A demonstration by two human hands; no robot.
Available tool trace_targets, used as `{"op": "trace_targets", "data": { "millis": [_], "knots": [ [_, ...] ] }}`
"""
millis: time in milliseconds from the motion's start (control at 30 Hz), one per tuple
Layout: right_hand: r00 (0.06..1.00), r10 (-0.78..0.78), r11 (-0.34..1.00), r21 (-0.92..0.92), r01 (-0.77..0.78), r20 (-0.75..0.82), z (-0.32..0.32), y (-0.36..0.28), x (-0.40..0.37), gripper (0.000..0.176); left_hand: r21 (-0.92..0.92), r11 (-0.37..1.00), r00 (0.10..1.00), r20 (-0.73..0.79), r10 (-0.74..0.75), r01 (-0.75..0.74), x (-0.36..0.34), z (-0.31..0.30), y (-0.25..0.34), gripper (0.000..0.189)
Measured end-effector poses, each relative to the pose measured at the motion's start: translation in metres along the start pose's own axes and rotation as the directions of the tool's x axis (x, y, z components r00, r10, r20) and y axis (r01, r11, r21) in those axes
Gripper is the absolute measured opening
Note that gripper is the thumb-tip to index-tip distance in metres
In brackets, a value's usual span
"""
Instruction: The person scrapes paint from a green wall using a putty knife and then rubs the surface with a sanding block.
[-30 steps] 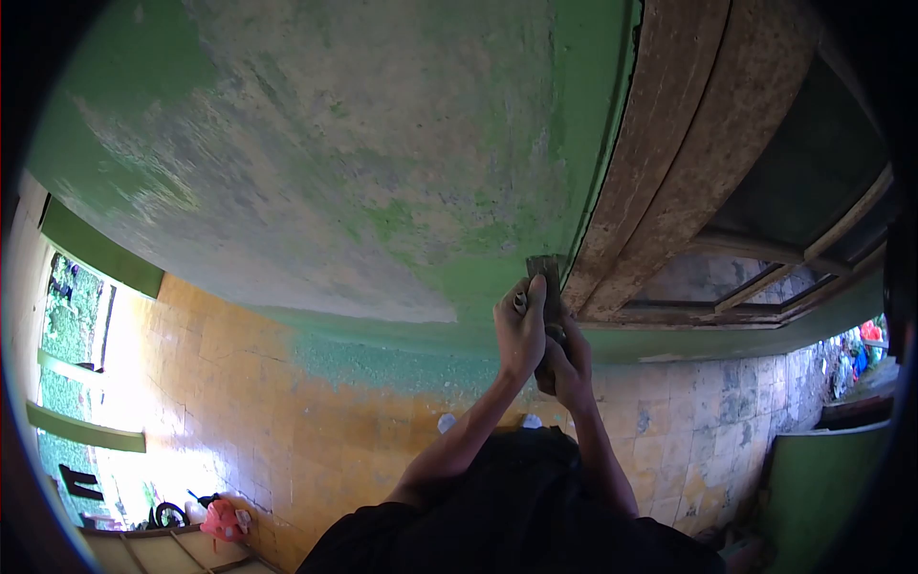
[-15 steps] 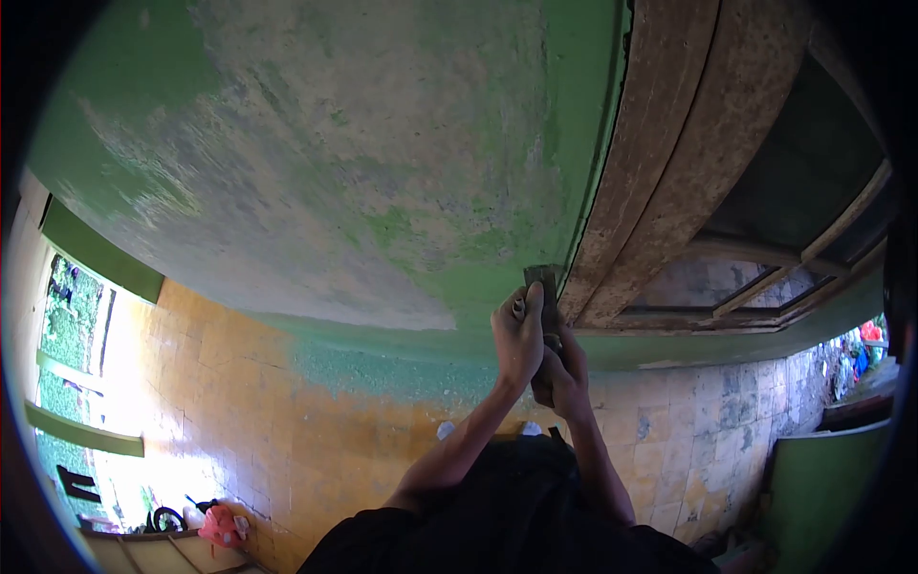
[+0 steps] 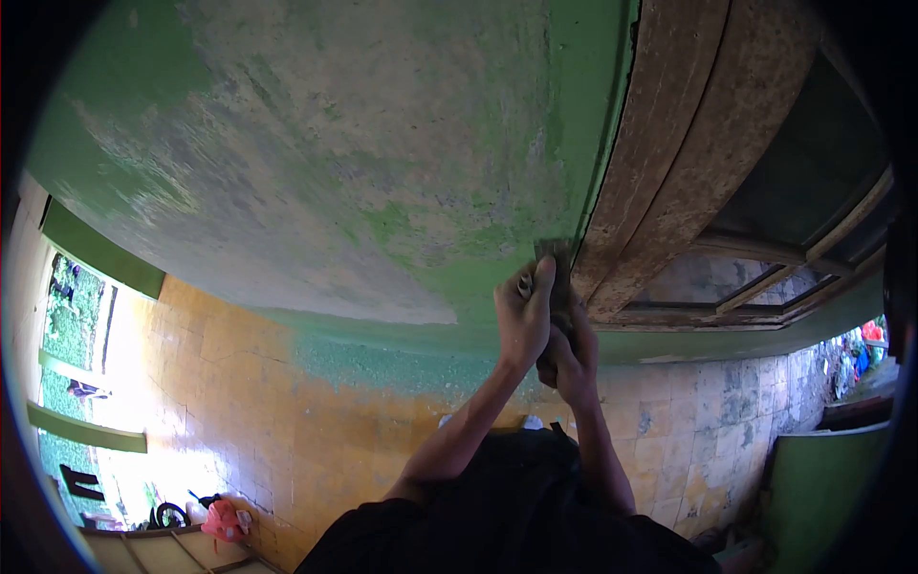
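L hand (image 3: pixel 522 320) + R hand (image 3: pixel 576 356) both clamped on scraper (image 3: pixel 561 279); blade (image 3: pixel 552 250) at green wall (image 3: pixel 459 275), just beside wooden frame (image 3: pixel 674 163), higher vs. half sec ago: prob. upstroke, work following frame.

The person wears a black shirt (image 3: pixel 488 526), loose at the shoulders, a small dark tab (image 3: pixel 557 431) jutting at its upper edge. Its short sleeves (image 3: pixel 375 523) end near the elbows; both slim forearms (image 3: pixel 449 450), the left hand (image 3: pixel 522 325) and the right hand (image 3: pixel 577 364) are bare
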State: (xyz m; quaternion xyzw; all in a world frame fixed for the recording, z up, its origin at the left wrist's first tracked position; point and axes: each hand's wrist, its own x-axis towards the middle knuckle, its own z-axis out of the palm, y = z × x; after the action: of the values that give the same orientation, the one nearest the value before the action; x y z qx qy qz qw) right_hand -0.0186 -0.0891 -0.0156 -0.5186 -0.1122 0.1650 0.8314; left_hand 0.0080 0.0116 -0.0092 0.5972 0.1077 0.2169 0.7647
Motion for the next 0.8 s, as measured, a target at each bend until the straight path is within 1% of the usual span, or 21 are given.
{"op": "trace_targets", "data": {
  "millis": [33, 67, 100, 133, 167, 233, 267, 333, 367, 433, 467, 567, 633, 667, 733, 800],
  "knots": [
    [1.0, -0.001, 1.0, 0.021, 0.0, 0.027, 0.003, -0.01, 0.002, 0.045, -0.005, 1.0, 1.0, -0.012, 0.003, -0.003, -0.001, 0.006, 0.021, 0.04],
    [1.0, -0.004, 1.0, 0.006, 0.004, 0.016, -0.001, -0.005, 0.001, 0.045, -0.009, 1.0, 1.0, -0.023, 0.01, -0.01, 0.0, 0.011, 0.032, 0.041],
    [1.0, -0.013, 1.0, -0.007, 0.013, 0.012, -0.005, 0.006, 0.003, 0.046, 0.034, 0.999, 0.999, -0.029, 0.03, -0.029, 0.003, 0.007, 0.021, 0.041],
    [1.0, -0.012, 1.0, -0.017, 0.012, 0.002, -0.008, 0.014, -0.001, 0.046, 0.082, 0.996, 0.999, -0.036, 0.04, -0.037, -0.001, -0.001, -0.002, 0.041],
    [1.0, 0.01, 1.0, 0.004, -0.01, -0.005, -0.01, 0.017, -0.004, 0.046, 0.126, 0.991, 0.998, -0.042, 0.051, -0.045, -0.003, -0.005, -0.016, 0.041],
    [0.999, 0.048, 0.998, 0.048, -0.047, -0.011, -0.014, 0.02, -0.005, 0.045, 0.124, 0.992, 0.997, -0.064, 0.043, -0.034, -0.004, -0.001, -0.013, 0.043],
    [0.999, 0.037, 0.998, 0.045, -0.037, -0.01, -0.013, 0.019, -0.005, 0.045, 0.121, 0.992, 0.997, -0.072, 0.033, -0.024, -0.006, 0.003, -0.009, 0.043],
    [1.0, 0.021, 0.999, 0.037, -0.021, -0.007, -0.011, 0.016, -0.004, 0.045, 0.03, 0.999, 0.997, -0.081, 0.012, -0.009, -0.007, 0.012, 0.005, 0.044],
    [0.999, 0.038, 0.998, 0.046, -0.038, 0.001, -0.013, 0.017, -0.003, 0.044, -0.013, 1.0, 0.996, -0.09, 0.002, -0.003, -0.007, 0.013, 0.008, 0.045],
    [0.997, 0.077, 0.995, 0.068, -0.078, 0.015, -0.017, 0.022, -0.004, 0.044, 0.138, 0.99, 0.998, -0.065, 0.013, -0.004, -0.01, 0.004, 0.001, 0.044],
    [0.997, 0.071, 0.996, 0.052, -0.071, 0.003, -0.017, 0.022, -0.006, 0.044, 0.209, 0.978, 0.999, -0.046, 0.025, -0.015, -0.008, 0.002, -0.002, 0.044],
    [0.998, 0.057, 0.998, 0.017, -0.057, -0.015, -0.013, 0.016, -0.006, 0.044, 0.246, 0.968, 0.998, -0.033, 0.06, -0.05, -0.005, 0.0, -0.004, 0.043],
    [0.996, 0.078, 0.997, 0.012, -0.078, -0.035, -0.007, 0.009, -0.007, 0.045, 0.115, 0.993, 0.999, -0.033, 0.011, -0.007, -0.005, 0.004, 0.003, 0.043],
    [0.997, 0.064, 0.998, 0.011, -0.064, -0.039, -0.008, 0.009, -0.007, 0.046, 0.047, 0.999, 0.999, -0.03, -0.014, 0.015, -0.006, 0.007, 0.007, 0.043],
    [0.998, 0.039, 0.999, 0.019, -0.038, -0.042, -0.006, 0.012, -0.009, 0.047, 0.056, 0.998, 0.999, -0.021, -0.029, 0.03, -0.011, 0.008, 0.014, 0.042],
    [0.997, 0.072, 0.997, 0.011, -0.072, -0.029, -0.012, 0.015, -0.011, 0.048, 0.052, 0.997, 0.999, -0.018, -0.05, 0.051, -0.012, 0.007, 0.013, 0.042]
  ]
}}
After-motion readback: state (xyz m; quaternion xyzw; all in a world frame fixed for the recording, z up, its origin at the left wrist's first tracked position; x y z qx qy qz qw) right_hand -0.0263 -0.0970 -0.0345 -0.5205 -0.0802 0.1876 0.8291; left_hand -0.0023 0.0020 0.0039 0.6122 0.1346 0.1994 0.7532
